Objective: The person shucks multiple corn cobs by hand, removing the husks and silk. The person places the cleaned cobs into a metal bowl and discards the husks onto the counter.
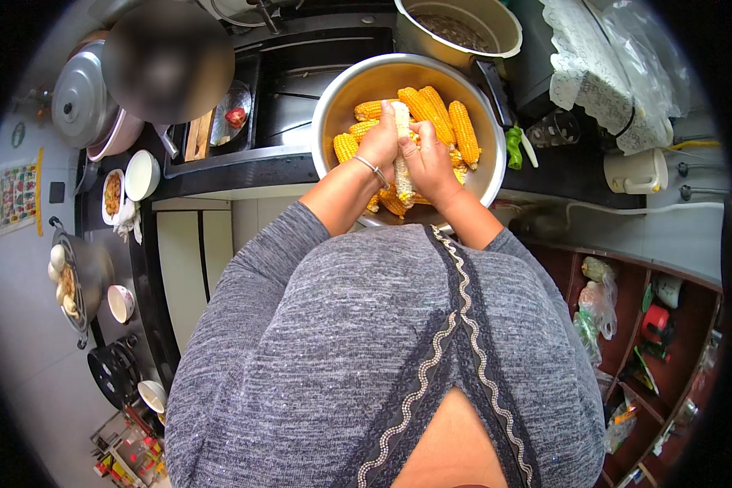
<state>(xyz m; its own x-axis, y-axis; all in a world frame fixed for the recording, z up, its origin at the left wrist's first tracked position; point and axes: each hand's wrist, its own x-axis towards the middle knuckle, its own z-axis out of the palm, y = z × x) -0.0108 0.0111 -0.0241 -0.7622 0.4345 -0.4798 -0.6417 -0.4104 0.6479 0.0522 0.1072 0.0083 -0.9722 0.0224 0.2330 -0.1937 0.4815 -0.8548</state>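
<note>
Both my hands grip a pale corn cob (402, 177), mostly stripped of its kernels, above a wide steel basin (488, 177). My left hand (380, 141), with a bangle at the wrist, holds it from the left with the thumb pointing up along it. From the right, my right hand (428, 160) wraps its fingers and thumb against the cob. Yellow ears of corn (426, 113) lie in the basin around and beneath my hands. One yellow ear (463, 134) leans near the basin's right wall. Some kernels and the basin's bottom are hidden behind my hands.
Behind the basin stands a pressure cooker pot (460, 27) with its black handle (494, 91) reaching toward the basin. Green peppers (515, 147) lie right of it, near a glass (555, 129). Left are a dark sink (317, 73), a wooden board (199, 137) and a white bowl (142, 175).
</note>
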